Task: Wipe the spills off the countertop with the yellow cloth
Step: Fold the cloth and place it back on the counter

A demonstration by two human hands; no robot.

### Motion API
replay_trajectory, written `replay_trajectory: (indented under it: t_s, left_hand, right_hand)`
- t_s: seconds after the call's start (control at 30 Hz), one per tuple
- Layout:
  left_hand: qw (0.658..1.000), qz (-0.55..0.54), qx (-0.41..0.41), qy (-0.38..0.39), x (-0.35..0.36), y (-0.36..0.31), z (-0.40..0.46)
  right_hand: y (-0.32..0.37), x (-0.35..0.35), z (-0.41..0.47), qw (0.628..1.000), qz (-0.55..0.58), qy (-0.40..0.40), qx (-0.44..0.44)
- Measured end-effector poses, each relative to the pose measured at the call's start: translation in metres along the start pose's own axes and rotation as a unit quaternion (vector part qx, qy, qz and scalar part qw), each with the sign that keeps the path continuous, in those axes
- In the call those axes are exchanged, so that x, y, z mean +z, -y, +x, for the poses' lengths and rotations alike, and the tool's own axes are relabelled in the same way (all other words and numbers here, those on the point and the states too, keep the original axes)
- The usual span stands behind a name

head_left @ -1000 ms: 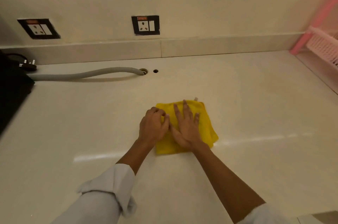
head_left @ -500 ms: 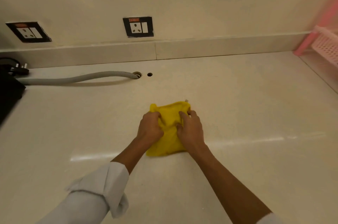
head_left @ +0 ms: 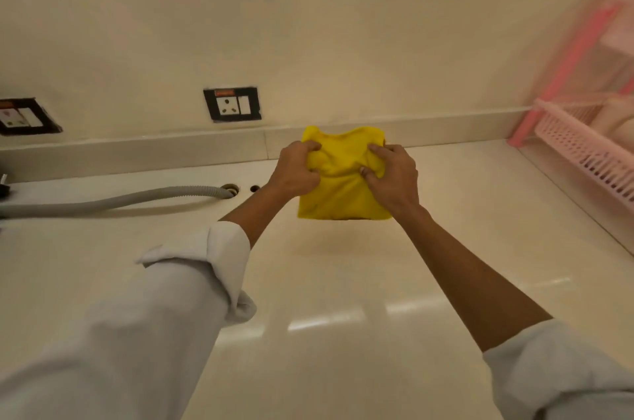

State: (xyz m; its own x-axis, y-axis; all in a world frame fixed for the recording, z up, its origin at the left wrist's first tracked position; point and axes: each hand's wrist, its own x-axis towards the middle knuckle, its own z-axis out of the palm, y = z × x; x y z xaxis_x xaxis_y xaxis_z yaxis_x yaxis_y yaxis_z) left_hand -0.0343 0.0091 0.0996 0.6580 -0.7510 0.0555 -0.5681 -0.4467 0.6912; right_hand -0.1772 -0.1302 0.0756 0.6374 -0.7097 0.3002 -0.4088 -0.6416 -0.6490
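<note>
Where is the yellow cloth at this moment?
The yellow cloth is centre frame, held up off the countertop between the left hand and right hand.

Counter (head_left: 343, 368): pale, glossy stone surface, with a low upstand along its back edge.
Hose (head_left: 113, 201): grey ribbed hose lying along the back left part of the counter, its end at a hole (head_left: 230, 189) near the back edge.
Small hole (head_left: 254, 188): just right of the hose's hole.
Rack (head_left: 583, 152): pink plastic rack at the right edge, blurred.
</note>
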Motion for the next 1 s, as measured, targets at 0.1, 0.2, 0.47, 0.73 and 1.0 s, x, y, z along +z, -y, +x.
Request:
replay_trajectory:
  t_s: [0.1,0.2,0.47,0.73,1.0]
  left_hand:
    - [0.999,0.001,-0.002,0.033,0.009,-0.006,0.028]
    - [0.998,-0.002,-0.007,0.055,0.022,-0.004,0.052]
    - [0.995,0.067,-0.017,0.074,0.057,0.015,0.114]
    - [0.942,0.298,-0.012,0.156,0.115,0.068,0.116]
    - [0.918,0.348,0.021,0.191,0.122,0.092,0.108]
  right_hand:
    - [-0.016,-0.008,0.03,0.999,-0.025,0.03,0.017]
    - [-0.035,-0.009,0.056,0.997,-0.041,0.061,0.031]
    - [-0.075,0.026,0.109,0.992,-0.066,0.101,0.04]
    - [-0.112,0.079,0.107,0.942,-0.274,0.192,-0.013]
    - [-0.139,0.094,0.094,0.905,-0.307,0.289,-0.049]
